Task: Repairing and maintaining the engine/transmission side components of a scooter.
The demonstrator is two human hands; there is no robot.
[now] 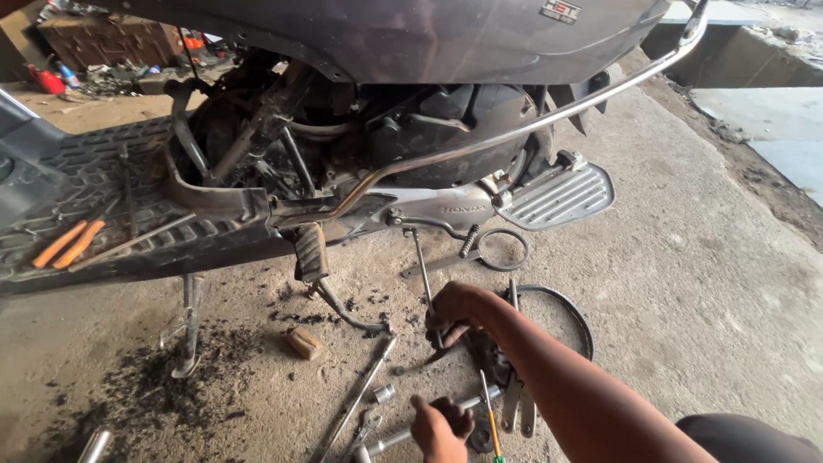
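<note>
My right hand [452, 314] is closed around the lower end of a long thin T-handle wrench [421, 264]. The wrench's tip reaches up to the scooter's engine cover [429, 204]. My left hand [441, 429] is curled lower down over a silver socket bar [477, 401] lying on the ground. Beside that hand are a small socket [383, 393], a spanner [369, 424] and a yellow-handled screwdriver [489, 416]. A long steel rod [364, 393] lies to the left of both hands.
The grey scooter [386, 39] stands on its stand [189, 326], with a chrome guard rail [549, 116] and folded footrest [559, 195]. Orange-handled pliers [69, 243] rest on the footboard. A rubber ring [501, 249], a black belt [576, 315] and dark grime [163, 386] lie on the concrete.
</note>
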